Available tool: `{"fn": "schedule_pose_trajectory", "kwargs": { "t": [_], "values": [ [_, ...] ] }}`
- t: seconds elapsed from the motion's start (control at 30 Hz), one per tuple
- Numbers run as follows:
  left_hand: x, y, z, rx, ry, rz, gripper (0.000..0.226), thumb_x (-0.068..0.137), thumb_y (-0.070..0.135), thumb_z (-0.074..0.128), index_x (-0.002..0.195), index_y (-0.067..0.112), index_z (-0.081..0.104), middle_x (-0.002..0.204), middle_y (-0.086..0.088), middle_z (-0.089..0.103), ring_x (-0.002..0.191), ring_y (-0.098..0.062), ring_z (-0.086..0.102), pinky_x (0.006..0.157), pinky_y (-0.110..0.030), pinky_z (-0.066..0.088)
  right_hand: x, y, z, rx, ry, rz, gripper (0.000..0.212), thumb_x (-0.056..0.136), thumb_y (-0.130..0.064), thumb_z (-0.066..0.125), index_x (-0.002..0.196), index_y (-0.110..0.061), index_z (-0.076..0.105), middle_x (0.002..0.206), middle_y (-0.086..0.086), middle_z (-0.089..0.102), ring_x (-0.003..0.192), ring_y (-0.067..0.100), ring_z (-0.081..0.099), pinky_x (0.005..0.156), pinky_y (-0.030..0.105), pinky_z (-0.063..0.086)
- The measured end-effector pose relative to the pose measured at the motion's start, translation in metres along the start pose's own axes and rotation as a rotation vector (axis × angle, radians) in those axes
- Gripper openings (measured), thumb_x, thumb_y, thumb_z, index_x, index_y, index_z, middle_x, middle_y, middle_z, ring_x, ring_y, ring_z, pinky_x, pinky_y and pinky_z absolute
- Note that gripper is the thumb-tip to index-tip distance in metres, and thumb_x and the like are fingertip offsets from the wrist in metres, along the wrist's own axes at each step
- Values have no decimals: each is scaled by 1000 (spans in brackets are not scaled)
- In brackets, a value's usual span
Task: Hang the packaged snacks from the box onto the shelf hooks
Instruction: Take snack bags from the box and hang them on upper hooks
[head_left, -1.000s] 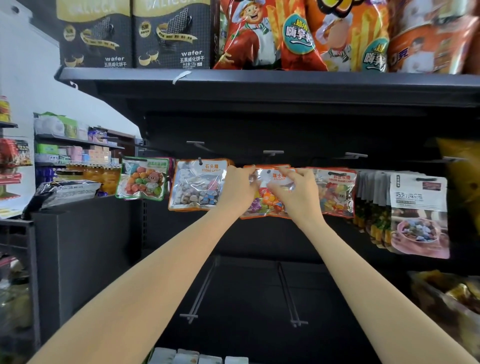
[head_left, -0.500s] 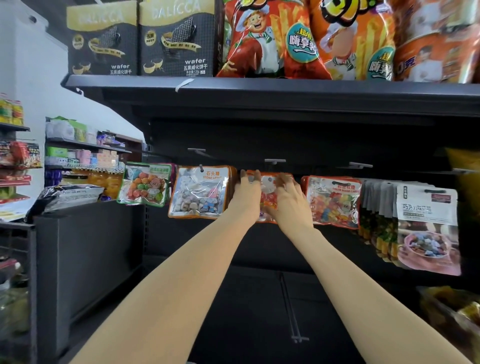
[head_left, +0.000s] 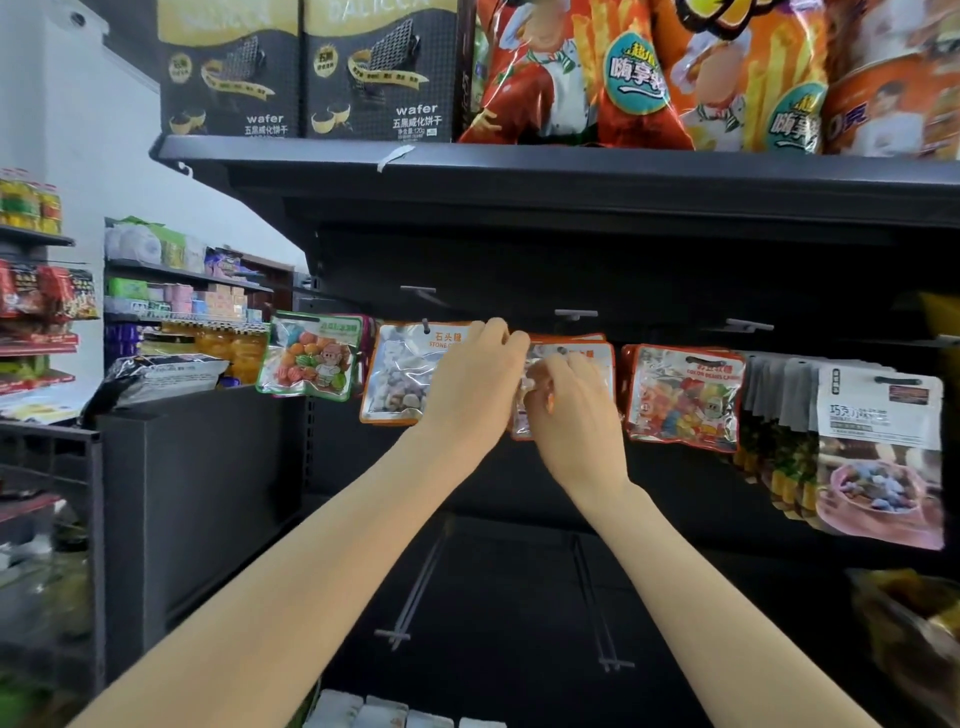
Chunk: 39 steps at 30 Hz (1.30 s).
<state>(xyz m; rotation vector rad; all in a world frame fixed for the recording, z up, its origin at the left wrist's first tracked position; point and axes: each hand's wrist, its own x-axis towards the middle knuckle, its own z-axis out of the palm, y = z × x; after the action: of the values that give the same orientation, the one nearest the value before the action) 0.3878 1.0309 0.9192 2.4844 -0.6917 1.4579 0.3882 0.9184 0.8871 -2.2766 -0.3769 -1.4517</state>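
Note:
An orange-edged candy packet hangs at the middle hook of the dark shelf. My left hand holds its left upper edge, fingers curled over the top. My right hand pinches the packet's front lower down, covering most of it. Left of my hands hangs a stone-candy packet, and a green-edged fruit candy packet beyond it. To the right hangs another orange-edged bean candy packet. The box is hidden; only pale packet tops show at the bottom edge.
A row of chocolate-bean pouches hangs at the right. Bare hooks jut out on the lower row. The top shelf carries wafer boxes and large crisp bags. A black side panel stands left.
Both hands have pushed the packet back along the middle hook and shifted lower on it. The head camera has moved closer to the shelf.

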Motion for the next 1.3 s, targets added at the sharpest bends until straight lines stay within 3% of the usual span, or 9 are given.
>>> {"fn": "schedule_pose_trajectory", "kwargs": {
  "t": [0.1,0.2,0.37,0.53,0.73,0.93,1.17,1.23,1.3],
  "values": [
    [-26,-34,-16,1,27,-80,33,91,19,56,123,13,53,120,-4,55,110,-19,51,85,-31,48,-2,-34,4,59,-29,-33,18,93,-13,50,109,-13,59,103,0,57,92,8,47,74,19,38],
    [-58,-73,-31,2,50,-186,23,91,26,55,111,15,60,104,-1,62,95,-18,57,71,-27,45,-9,-72,21,144,-110,-49,23,94,-15,52,116,-13,58,108,0,59,95,10,54,77,21,45],
    [-132,-158,-65,25,-117,-454,21,89,31,55,108,23,61,94,7,65,91,-17,60,76,-35,51,-35,-156,82,290,-323,-48,23,94,-17,49,115,-15,59,108,1,60,100,16,54,82,32,48],
    [-239,-249,-99,34,-287,-731,14,91,35,54,102,28,60,89,11,63,84,-13,59,62,-27,47,-94,-253,163,414,-586,-40,24,95,-16,46,114,-15,59,108,1,59,101,17,54,84,32,48],
    [-385,-342,-131,30,-398,-1083,14,91,30,53,97,24,64,87,3,62,85,-22,60,73,-32,49,-187,-362,261,512,-949,-18,25,96,-15,45,115,-11,60,112,5,59,103,19,56,84,33,48],
    [-516,-400,-141,52,-490,-1391,19,87,18,55,102,11,65,102,-10,68,100,-29,61,84,-37,50,-275,-432,354,556,-1289,-55,24,87,-7,50,106,-2,64,106,18,64,102,32,59,86,39,46],
    [-597,-445,-113,109,-688,-1498,19,88,5,49,103,-1,58,107,-22,60,105,-37,56,87,-38,39,-347,-477,450,578,-1597,-182,54,90,-7,49,142,-10,37,143,16,38,132,31,37,107,31,29],
    [-603,-453,-99,67,-760,-1468,27,86,6,50,112,0,55,114,-22,58,111,-37,54,90,-36,38,-360,-482,470,600,-1646,-154,57,87,-14,49,142,-12,39,140,20,42,131,35,38,109,34,32],
    [-614,-460,-85,46,-815,-1482,39,84,5,52,123,1,50,122,-21,54,115,-37,52,93,-37,40,-371,-486,481,620,-1660,-116,53,83,-12,54,136,-11,47,126,23,52,120,36,46,99,27,34]
  ]
}}
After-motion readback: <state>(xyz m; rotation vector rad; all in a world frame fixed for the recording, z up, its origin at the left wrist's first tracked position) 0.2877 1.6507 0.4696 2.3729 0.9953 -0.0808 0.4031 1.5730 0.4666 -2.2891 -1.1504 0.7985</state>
